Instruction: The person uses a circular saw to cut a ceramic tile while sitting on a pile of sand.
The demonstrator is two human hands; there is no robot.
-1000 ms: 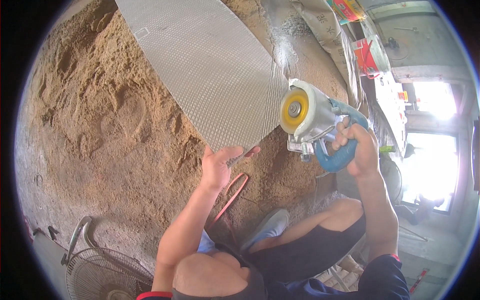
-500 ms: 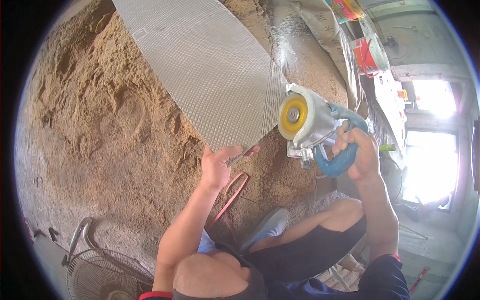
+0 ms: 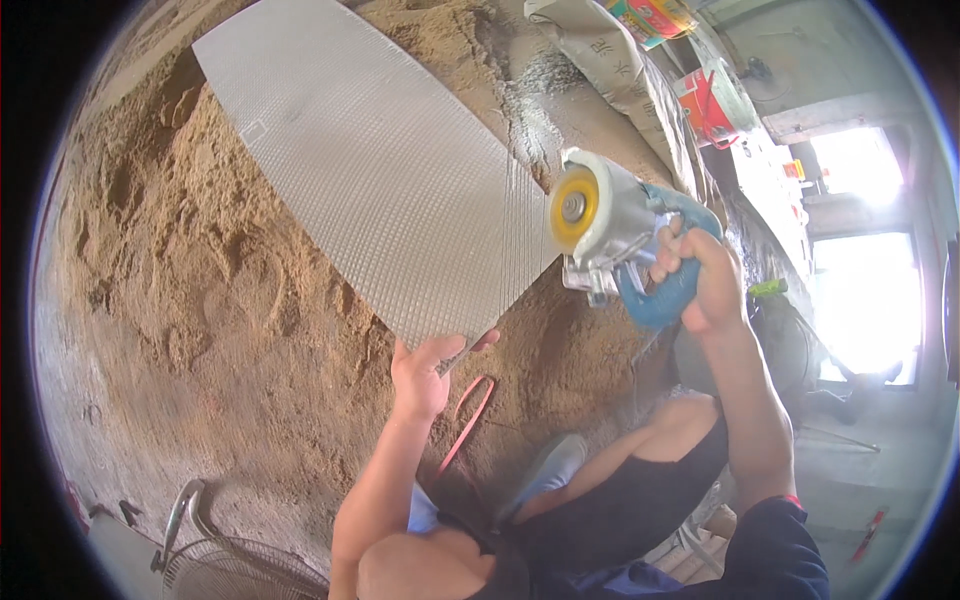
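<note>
A long grey slab (image 3: pixel 370 190) with a grid-textured face lies across the sand. My left hand (image 3: pixel 422 375) grips its near corner, thumb on top and fingers round the edge. My right hand (image 3: pixel 700 270) is closed round the blue handle of a hand-held cutting tool (image 3: pixel 618 220), which has a silver housing and a yellow disc (image 3: pixel 573 207). The disc is at the slab's right edge; I cannot tell whether they touch. A pink strap (image 3: pixel 465 425) lies on the sand below my left hand.
Piled sand (image 3: pixel 190 260) covers much of the ground. An electric fan (image 3: pixel 230 572) stands at the lower left. A paper sack (image 3: pixel 625 85), two buckets (image 3: pixel 712 105) and bright window openings (image 3: pixel 865 300) are on the right. My bent legs (image 3: pixel 640 470) are below me.
The view has rotated slightly, so the slab and my left hand appear lower, and the cutting tool with my right hand a little higher. Both grips are unchanged.
</note>
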